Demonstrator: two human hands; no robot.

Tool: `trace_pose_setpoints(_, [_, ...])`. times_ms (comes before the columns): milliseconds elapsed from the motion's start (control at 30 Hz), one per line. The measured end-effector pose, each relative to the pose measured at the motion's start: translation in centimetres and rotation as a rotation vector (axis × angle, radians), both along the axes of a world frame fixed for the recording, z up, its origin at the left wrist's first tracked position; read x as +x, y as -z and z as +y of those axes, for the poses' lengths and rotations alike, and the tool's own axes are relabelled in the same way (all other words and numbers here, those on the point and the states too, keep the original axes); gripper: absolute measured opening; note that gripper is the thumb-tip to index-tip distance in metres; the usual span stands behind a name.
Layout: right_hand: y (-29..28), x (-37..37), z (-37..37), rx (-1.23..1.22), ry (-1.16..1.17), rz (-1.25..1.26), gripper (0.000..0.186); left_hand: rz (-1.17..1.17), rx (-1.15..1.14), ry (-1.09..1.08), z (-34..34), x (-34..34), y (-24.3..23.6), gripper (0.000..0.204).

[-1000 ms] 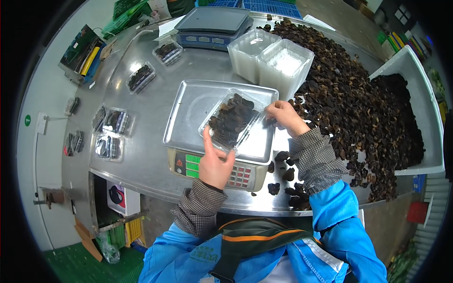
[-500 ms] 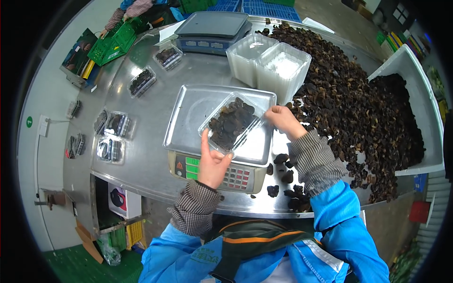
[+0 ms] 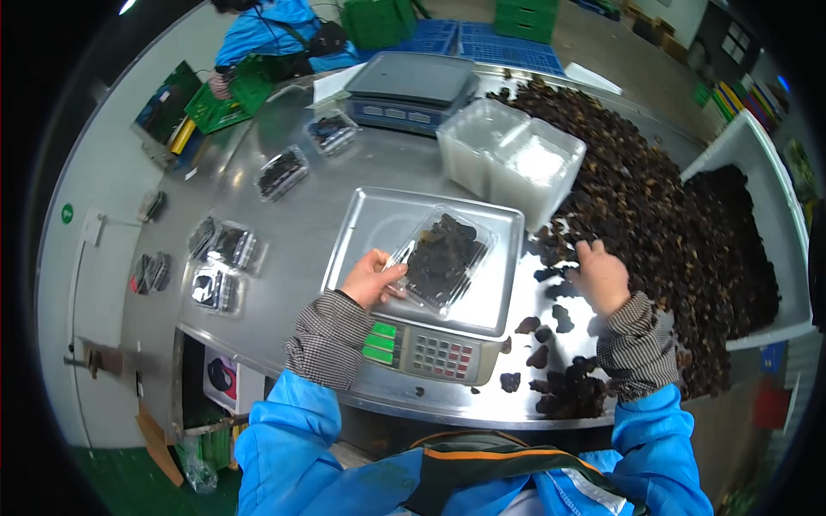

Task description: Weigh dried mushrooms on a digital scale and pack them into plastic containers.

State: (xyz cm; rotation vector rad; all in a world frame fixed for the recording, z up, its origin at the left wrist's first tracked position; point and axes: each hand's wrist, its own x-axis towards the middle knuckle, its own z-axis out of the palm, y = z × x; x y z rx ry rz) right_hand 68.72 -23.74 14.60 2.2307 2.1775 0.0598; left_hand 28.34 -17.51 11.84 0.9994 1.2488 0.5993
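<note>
A clear plastic punnet, filled with dark, wrinkled pieces that look like wood ear mushrooms, rests tilted on the steel pan of a scale. My left hand pinches its left side between thumb and fingers. Over at the near-left fringe of the big mushroom heap, my right hand reaches among loose pieces with thumb and fingers apart. No piece shows in it, though its palm side is hidden. Several loose mushroom pieces are scattered between that hand and the scale.
Two stacks of clear punnets stand behind the scale, beside a second, blue-grey scale. Filled punnets sit at left. A white foam box lies tipped at right. Another person is by green crates at the far left.
My right hand has left the punnet's right edge and moved right to the mushroom heap. My left hand has shifted from the near corner to the left side. The view has shifted slightly.
</note>
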Motion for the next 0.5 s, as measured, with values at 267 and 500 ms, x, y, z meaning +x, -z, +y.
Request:
trace_pose_setpoints(267, [-4.7, -6.8, 9.4, 0.629, -0.337, 0.045, 0.025, -0.49, 0.162, -0.593, 4.7, -8.1, -0.9, 0.052])
trace_pose_setpoints(500, [-0.5, -4.9, 13.2, 0.331, -0.258, -0.072, 0.014, -0.272, 0.122, -0.687, 2.0, -4.5, -2.9, 0.077])
